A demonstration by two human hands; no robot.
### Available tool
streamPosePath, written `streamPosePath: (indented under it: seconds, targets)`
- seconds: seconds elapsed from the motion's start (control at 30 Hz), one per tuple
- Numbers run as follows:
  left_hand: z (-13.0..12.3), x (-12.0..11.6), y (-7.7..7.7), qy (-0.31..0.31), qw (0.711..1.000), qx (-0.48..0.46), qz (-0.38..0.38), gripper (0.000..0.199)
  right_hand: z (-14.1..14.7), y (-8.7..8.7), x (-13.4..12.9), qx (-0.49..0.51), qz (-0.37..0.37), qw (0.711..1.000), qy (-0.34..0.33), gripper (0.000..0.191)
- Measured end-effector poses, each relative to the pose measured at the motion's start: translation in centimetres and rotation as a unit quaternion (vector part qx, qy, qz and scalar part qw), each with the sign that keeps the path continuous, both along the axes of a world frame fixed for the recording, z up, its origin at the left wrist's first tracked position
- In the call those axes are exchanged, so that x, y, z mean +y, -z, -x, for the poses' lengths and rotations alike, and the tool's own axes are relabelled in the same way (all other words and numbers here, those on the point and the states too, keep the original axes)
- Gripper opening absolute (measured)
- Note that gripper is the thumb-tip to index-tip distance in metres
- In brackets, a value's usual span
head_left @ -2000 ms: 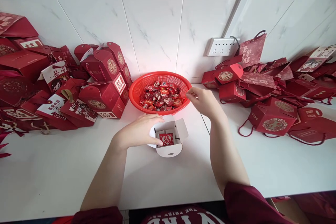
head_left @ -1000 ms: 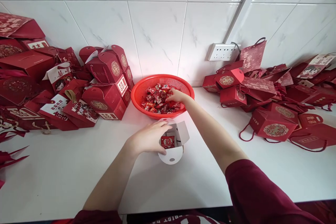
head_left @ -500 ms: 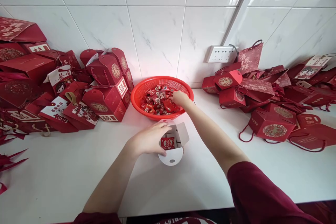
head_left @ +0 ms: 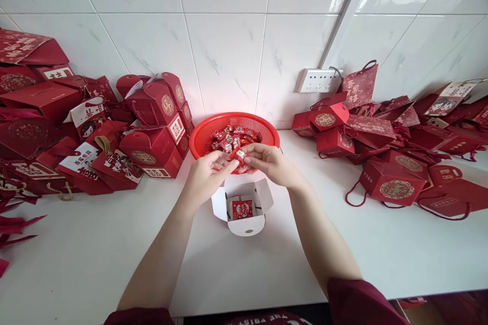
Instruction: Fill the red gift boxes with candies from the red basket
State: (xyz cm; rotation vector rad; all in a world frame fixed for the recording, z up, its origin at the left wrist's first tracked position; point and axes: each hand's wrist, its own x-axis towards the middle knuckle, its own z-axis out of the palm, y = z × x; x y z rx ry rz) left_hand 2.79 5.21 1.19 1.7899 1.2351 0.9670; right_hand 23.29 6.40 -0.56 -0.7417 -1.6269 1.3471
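Note:
Between both hands, above the front rim of the red basket (head_left: 198, 138), is a small red-wrapped candy (head_left: 241, 154). My left hand (head_left: 208, 175) pinches it from the left, with a bit of red wrapper showing under the fingers. My right hand (head_left: 272, 163) grips it from the right. Several more wrapped candies (head_left: 229, 138) lie heaped in the basket. Just below the hands stands an open gift box (head_left: 247, 227), white inside, its flaps spread. Inside it lies a red packet (head_left: 243, 209) with a white double-happiness print.
Red gift boxes (head_left: 152, 150) are stacked on the left of the white table (head_left: 244, 274). More red boxes (head_left: 394, 177) with cord handles pile up on the right. A power strip (head_left: 319, 80) is on the tiled wall behind.
My right hand has come out of the basket with candy, back toward me. My left hand has let go of the gift box and moved up to meet it.

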Motion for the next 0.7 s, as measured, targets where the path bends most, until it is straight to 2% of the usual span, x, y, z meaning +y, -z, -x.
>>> streamPosePath:
  seconds: [0.13, 0.27, 0.5, 0.63, 0.7]
  targets:
    - [-0.1, -0.5, -0.3, 0.063, 0.992, -0.104, 0.035, 0.028, 0.4, -0.9, -1.9, 0.009, 0.003, 1.0, 0.016, 0.027]
    - [-0.3, -1.0, -0.7, 0.086, 0.987, -0.13, 0.024, 0.024, 0.5, -0.9, -2.0, 0.001, -0.016, 0.998, 0.054, 0.028]
    - [-0.5, -1.3, -0.6, 0.063, 0.995, -0.072, -0.012, 0.021, 0.3, -1.3, -2.4, -0.073, -0.063, 0.992, 0.083, 0.024]
    - [-0.4, -1.3, -0.4, 0.037, 0.998, -0.045, -0.007, 0.025, -0.1, -1.6, -2.5, -0.106, -0.08, 0.987, 0.086, 0.023]
    - [-0.2, -1.1, -0.5, 0.045, 0.999, -0.007, -0.004, 0.026, -0.4, -1.7, -2.5, -0.126, -0.097, 0.984, 0.078, 0.021]
